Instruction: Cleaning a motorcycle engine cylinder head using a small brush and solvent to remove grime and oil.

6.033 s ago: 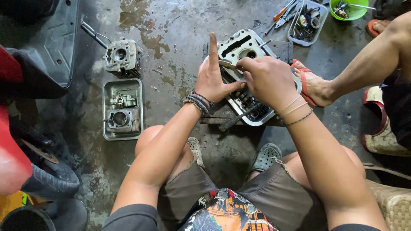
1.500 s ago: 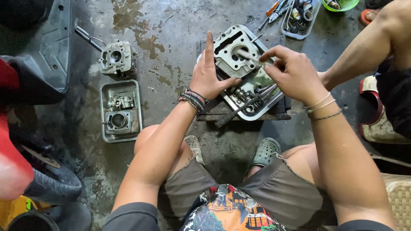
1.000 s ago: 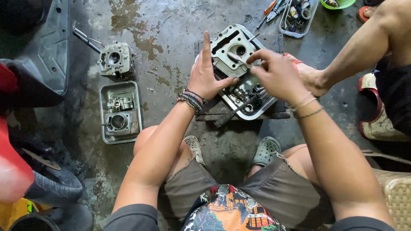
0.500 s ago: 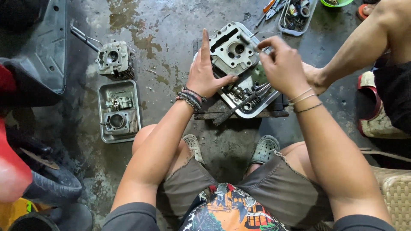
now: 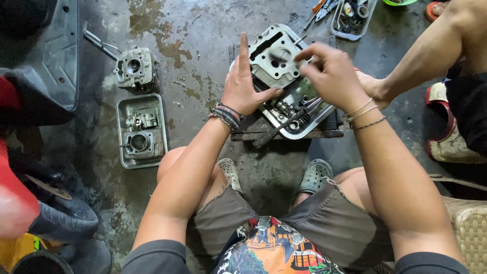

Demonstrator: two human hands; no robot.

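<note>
On wet concrete, two cylinder heads (image 5: pixel 276 56), two trays (image 5: pixel 141 131)

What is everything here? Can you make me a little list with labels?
place: wet concrete floor
left hand: flat against the side of a grey engine cylinder head
right hand: fingers pinched just above the cylinder head; anything held is too blurred to tell
under it: metal tray of small parts
left side: second tray with engine parts, loose cylinder
other person: an arm reaching in

Stained concrete floor (image 5: pixel 203 30) (wet patches, dull light); wicker seat (image 5: pixel 469 223) at right.
</note>
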